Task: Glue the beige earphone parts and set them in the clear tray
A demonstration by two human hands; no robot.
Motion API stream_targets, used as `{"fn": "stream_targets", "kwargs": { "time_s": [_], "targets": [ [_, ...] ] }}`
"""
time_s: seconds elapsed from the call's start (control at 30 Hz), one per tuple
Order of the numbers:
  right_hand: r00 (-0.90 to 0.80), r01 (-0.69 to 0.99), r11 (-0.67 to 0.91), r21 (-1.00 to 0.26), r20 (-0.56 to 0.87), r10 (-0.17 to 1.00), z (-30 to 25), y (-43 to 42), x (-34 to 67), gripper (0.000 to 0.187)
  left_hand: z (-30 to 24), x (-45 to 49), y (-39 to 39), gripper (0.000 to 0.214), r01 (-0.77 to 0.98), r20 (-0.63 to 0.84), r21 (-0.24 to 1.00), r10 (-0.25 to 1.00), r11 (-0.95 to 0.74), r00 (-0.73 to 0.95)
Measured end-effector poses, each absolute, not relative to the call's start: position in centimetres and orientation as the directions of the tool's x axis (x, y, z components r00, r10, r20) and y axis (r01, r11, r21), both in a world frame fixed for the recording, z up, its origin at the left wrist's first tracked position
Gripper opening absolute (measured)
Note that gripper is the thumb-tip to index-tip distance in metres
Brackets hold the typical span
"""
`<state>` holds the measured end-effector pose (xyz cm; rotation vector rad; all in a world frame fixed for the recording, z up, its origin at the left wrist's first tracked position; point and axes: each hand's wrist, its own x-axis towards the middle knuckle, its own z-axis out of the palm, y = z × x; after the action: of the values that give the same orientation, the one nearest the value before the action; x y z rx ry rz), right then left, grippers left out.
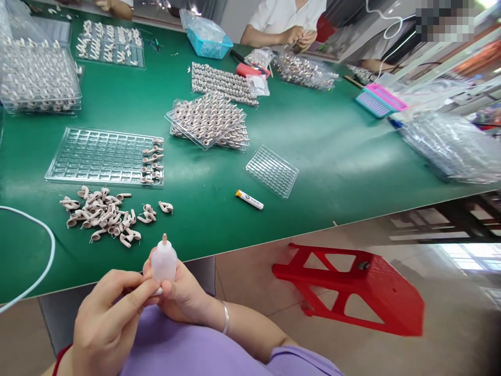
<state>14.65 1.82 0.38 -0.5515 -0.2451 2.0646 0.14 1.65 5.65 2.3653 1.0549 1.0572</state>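
My right hand is closed around a small translucent white squeeze bottle, nozzle up, at the table's near edge. Fingers of my left hand are pinched together beside the bottle's base, touching my right fingers. A small whitish piece shows at their tips, mostly hidden, so its kind cannot be made out. Beyond my hands lies a loose heap of beige curved tubular parts, with one single part apart on the right. Behind it, a clear compartment tray has several such parts in its right-hand columns.
Stacked filled trays stand mid-table, more at left. A smaller clear tray and a white tube lie to the right. A white cable curves in from the left. A red stool stands on the floor. Co-workers sit opposite.
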Motion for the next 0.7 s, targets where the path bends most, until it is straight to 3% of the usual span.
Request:
{"fn": "stream_targets", "kwargs": {
  "time_s": [0.37,0.7],
  "targets": [
    [-0.483,-0.764,-0.553,-0.332,-0.273,0.832,0.42,1.9,14.62,0.065,5.59,0.09,1.32,0.037,0.489,0.478,0.592,0.768,-0.64,0.427],
    [-0.407,-0.776,-0.476,-0.415,-0.246,0.879,0.12,1.45,14.78,0.062,5.55,0.54,1.06,0.035,0.528,0.519,0.515,0.736,-0.675,0.435]
  ]
}}
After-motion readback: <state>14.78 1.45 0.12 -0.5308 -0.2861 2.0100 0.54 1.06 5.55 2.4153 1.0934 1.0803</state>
